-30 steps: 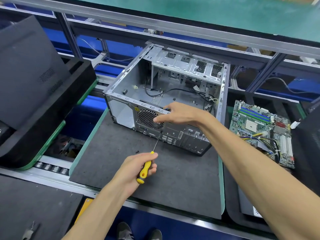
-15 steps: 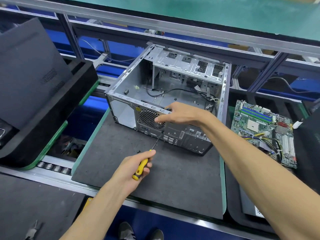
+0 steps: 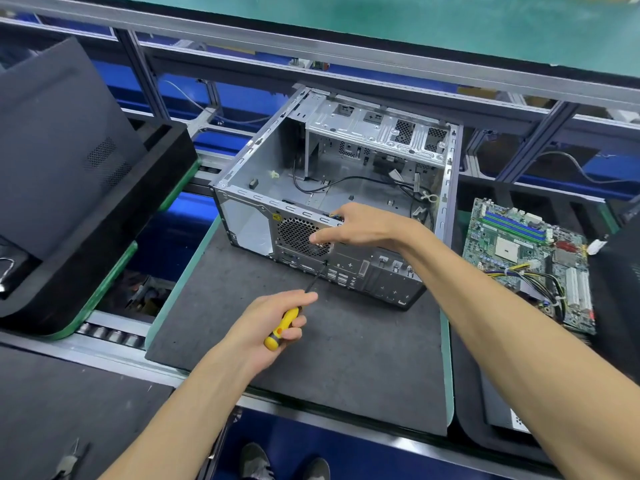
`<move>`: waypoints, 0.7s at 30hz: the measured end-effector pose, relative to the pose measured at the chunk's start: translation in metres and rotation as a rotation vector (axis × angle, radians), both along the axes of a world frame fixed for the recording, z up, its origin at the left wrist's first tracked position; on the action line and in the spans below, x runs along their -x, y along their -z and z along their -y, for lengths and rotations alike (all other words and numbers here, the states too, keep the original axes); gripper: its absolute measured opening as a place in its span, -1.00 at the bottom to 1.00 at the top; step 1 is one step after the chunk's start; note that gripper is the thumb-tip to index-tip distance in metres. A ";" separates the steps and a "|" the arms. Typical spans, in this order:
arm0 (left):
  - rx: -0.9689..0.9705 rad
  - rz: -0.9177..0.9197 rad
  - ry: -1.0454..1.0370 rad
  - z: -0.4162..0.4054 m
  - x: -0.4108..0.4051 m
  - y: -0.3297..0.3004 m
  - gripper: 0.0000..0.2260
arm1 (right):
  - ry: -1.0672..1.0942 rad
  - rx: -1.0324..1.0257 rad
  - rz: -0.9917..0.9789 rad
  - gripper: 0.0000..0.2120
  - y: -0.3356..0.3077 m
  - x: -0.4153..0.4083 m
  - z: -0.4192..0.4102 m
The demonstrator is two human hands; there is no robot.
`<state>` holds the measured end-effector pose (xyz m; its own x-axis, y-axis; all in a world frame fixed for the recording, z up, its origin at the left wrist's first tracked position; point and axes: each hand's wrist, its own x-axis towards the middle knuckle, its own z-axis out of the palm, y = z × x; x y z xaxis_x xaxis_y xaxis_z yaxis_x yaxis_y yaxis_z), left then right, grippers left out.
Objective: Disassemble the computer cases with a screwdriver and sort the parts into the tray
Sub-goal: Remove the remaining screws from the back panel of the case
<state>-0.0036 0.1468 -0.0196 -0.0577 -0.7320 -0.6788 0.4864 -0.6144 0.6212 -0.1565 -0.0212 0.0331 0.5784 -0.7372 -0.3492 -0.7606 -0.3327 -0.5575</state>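
Computer case of bare grey sheet metal (image 3: pixel 332 188), side panel off, is lying open-side-up on the dark grey foam mat (image 3: pixel 346 358) of a green-edged conveyor pallet, with its rear port panel facing the operator. This position is presenting the round perforated fan grille (image 3: pixel 298 235) and its fasteners to the tool. The left hand (image 3: pixel 266 327) is gripping the yellow-handled screwdriver with black shaft (image 3: pixel 282 327), fingers curled round the handle; the tip is resting on the rear panel just below and right of the grille, probably seated in a fan screw. The right hand (image 3: pixel 360 225) is reaching over the upper rear edge, thumb on the outer face at the grille, fingers folding over the rim inside, so whether they are holding anything there cannot be told. This hold is likely bracing the case against the driving force. A green motherboard with yellow-black cabling (image 3: pixel 530 258), already removed, is lying in the black tray (image 3: pixel 467 424) beside the case on the right. Black cables remain inside the case.
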 end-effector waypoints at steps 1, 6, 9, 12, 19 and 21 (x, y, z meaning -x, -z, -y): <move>0.016 0.093 -0.026 0.000 0.001 0.001 -0.69 | 0.000 0.000 0.003 -0.50 0.000 0.000 0.000; -0.016 -0.040 -0.054 -0.003 -0.003 -0.001 -0.76 | 0.001 0.003 0.027 -0.47 -0.001 0.002 -0.001; 0.048 -0.028 0.012 -0.009 -0.012 0.006 -0.82 | 0.000 -0.014 0.047 -0.48 0.000 0.002 -0.001; 0.219 0.419 0.154 -0.026 -0.004 0.024 -0.91 | 0.004 -0.011 0.055 -0.49 0.001 0.001 0.000; 0.869 1.616 0.640 -0.020 0.047 0.068 -0.81 | 0.001 -0.015 0.067 -0.49 -0.004 0.003 -0.003; 0.731 1.450 0.456 -0.008 0.048 0.063 -0.79 | 0.001 -0.011 0.063 -0.50 -0.004 0.002 -0.003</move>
